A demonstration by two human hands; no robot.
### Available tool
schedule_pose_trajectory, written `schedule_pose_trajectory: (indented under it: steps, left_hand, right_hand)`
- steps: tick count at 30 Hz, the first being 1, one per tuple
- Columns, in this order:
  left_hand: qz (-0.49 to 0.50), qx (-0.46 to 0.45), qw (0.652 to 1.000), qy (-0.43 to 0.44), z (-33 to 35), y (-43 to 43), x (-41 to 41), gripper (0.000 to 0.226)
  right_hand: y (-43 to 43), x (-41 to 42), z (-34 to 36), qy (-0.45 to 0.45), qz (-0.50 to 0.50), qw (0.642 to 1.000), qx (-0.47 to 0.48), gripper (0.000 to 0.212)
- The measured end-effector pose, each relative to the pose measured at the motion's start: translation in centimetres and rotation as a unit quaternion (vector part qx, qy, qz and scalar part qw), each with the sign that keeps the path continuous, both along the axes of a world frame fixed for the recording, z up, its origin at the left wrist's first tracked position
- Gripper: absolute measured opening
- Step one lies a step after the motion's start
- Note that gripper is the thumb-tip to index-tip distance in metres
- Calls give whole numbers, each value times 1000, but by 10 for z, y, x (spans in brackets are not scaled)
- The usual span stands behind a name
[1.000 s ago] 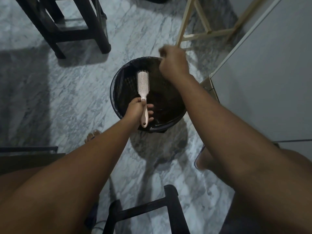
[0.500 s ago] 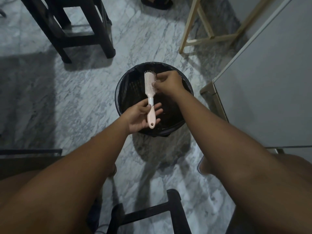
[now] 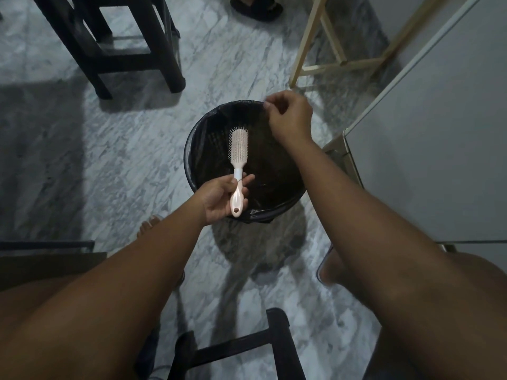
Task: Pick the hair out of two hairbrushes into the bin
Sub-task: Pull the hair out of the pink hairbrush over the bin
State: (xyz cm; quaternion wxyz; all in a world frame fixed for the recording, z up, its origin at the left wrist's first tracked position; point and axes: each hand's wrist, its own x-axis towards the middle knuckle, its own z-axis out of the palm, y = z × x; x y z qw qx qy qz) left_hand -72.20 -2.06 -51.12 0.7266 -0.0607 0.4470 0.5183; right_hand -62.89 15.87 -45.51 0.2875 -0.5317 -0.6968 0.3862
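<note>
Black stool framing (image 3: pixel 236 349) is seen nearest, at the bottom of the view, with pale veined marble floor (image 3: pixel 82 165) spread beyond it. Next comes the left hand (image 3: pixel 222 198), whose grip is loosely closed round the handle of a pink hairbrush (image 3: pixel 238 163); the fingers are partly spread, so the handle is pinched rather than clenched. The brush is held bristles up, its head pointing away and lying over the near-left part of the bin (image 3: pixel 192 149), a round black container lined with a dark bag.

Farther off, over the bin's far-right rim, the right hand (image 3: pixel 290 116) is raised with thumb and forefinger pinched together. Whether strands of hair are caught in that pinch cannot be told; nothing that fine is resolved. Only one brush is in view, so the second is judged to be outstanding or already dealt with; which cannot be said.

For the step in hand, the pinch is best opened well inside the rim, and the fingertips rubbed together so that clinging strands are shed into the bag rather than onto the floor. The brush should be kept above the opening throughout, so loose hair falls in. A firmer hold on the handle would be wise before the next pull.

Beyond the bin stand a dark stool (image 3: pixel 115 42) far left and a pale wooden frame (image 3: pixel 310 39) far right.
</note>
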Motion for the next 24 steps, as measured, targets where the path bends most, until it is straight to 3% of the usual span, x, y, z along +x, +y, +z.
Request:
schedule_pose_trajectory:
  steps: [2,4,5,9,12,15,17,21,24]
  left_hand:
    - [-3,1,1000,13,0,0,0,40]
    - [-10,6,1000,28,1,-1,0,41]
    - [-15,7,999,34,2,-1,0,42]
    - [-16,17,999,45,3,-4,-6,43]
    - [-21,22,999,38,4,-6,-13,42]
    - [-35,30,999,22,4,-8,-17,41]
    - [-47,39,998,12,5,-7,-17,41]
    - [-61,48,997,9,7,-6,-15,40]
    - [-47,59,997,3,2,-10,-18,41]
  right_hand:
    - [0,3,-8,-168,70,982,-47,28]
    - [-10,5,-15,-376,150,907,-119,46]
    - [-14,7,-16,-430,168,877,-130,51]
    - [-18,6,-19,-389,121,910,-78,40]
    - [-11,8,-28,-420,111,895,-97,57]
    - [-11,2,-35,-219,153,961,-68,75]
    - [-16,-4,-44,-138,190,969,-76,86]
    - [-20,-5,-65,-70,131,987,-66,47]
    - [-21,0,-74,-78,62,991,-93,23]
